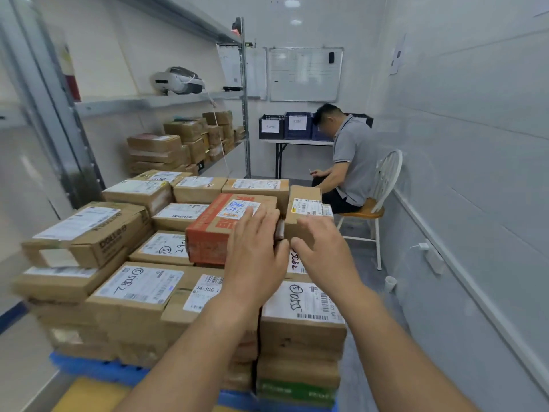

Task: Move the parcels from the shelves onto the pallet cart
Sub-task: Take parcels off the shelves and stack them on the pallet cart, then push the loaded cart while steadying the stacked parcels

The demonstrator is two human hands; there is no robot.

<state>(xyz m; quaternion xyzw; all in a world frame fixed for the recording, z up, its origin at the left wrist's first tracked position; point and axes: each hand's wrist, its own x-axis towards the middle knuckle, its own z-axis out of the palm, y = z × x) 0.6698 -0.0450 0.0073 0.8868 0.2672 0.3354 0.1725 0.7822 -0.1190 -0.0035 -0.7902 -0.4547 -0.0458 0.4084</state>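
A stack of several taped cardboard parcels [139, 289] fills the blue pallet [98, 370] in front of me. On top sits a red-and-brown box [214, 230] and, to its right, a small brown box [303, 209] with a white label. My left hand [255, 254] reaches over the red box's near right corner with fingers straight. My right hand [323, 254] hovers by the small brown box, fingers relaxed and spread. Neither hand holds anything. More parcels [181, 144] remain on the lower shelf at the left.
A metal shelf rack [245, 99] runs along the left wall, with a label printer [178, 80] on the upper shelf. A person [347, 162] sits on a white chair [383, 188] ahead on the right. Blue crates [297, 124] stand on a folding table at the back. A paper cup [389, 283] stands on the floor.
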